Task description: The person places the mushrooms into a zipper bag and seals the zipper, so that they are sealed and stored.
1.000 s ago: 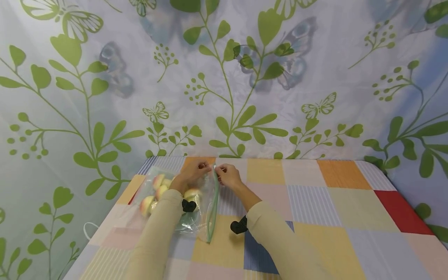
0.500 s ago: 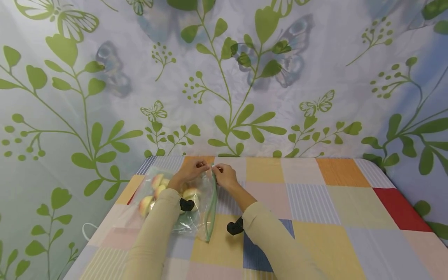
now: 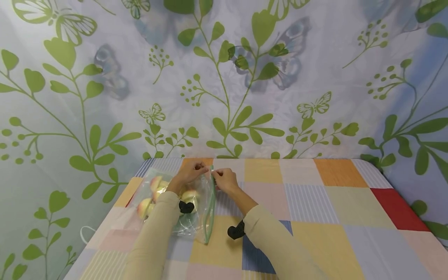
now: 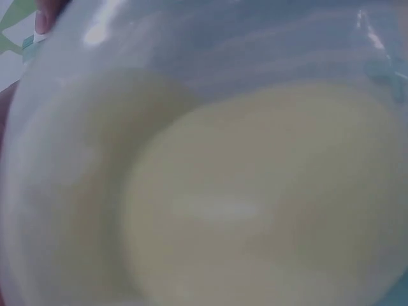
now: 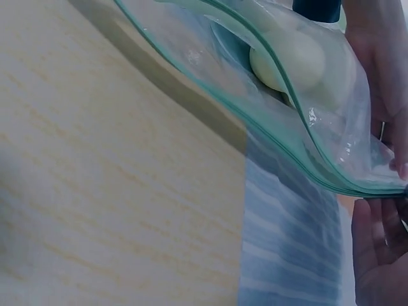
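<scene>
A clear zip bag (image 3: 187, 229) with a green zip strip (image 3: 210, 217) lies at the left of the table, holding several pale yellow, red-tinged rounded pieces (image 3: 144, 208). My left hand (image 3: 190, 173) reaches over the bag and pinches it close to the zip's far end. From the other side, my right hand (image 3: 226, 181) pinches that same end at a small white slider (image 3: 212, 168). In the right wrist view the two green strips (image 5: 290, 95) stand apart along the mouth and meet by the fingers. Pale rounded pieces (image 4: 268, 197) fill the left wrist view, blurred through the plastic.
Under the bag, a patchwork cloth (image 3: 315, 241) covers the table and extends to the right. A leaf-and-butterfly curtain (image 3: 224, 77) hangs directly behind the table's far edge. A white cord loop (image 3: 85, 233) shows beside the left edge.
Both hands stay at the far end of the zip. The right hand has moved slightly left and down in view, while the head view has also shifted a little.
</scene>
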### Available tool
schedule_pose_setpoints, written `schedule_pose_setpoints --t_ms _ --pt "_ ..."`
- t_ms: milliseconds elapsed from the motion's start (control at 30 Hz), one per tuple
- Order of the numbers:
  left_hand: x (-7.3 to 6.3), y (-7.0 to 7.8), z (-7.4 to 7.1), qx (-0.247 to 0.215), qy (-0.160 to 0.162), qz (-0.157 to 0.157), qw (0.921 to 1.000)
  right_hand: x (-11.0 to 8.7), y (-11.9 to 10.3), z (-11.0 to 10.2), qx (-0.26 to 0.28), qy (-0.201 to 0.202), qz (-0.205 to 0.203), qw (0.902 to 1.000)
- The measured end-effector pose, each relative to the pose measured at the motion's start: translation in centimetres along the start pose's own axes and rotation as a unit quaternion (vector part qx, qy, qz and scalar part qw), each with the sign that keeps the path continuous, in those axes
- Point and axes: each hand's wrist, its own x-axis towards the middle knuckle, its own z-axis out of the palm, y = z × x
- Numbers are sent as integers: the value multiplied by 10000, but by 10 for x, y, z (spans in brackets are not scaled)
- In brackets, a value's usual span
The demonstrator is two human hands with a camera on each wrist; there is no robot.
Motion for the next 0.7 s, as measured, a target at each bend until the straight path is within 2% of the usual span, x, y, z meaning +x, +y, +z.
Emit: schedule_pose_setpoints --t_ms 400,700 --pt "6 -15 3 -181 46 -54 9998 -5 6 -1 228 -186 97 9995" --pt "1 -1 0 -22 -16 -11 10000 -7 8 -4 53 -246 247 9994"
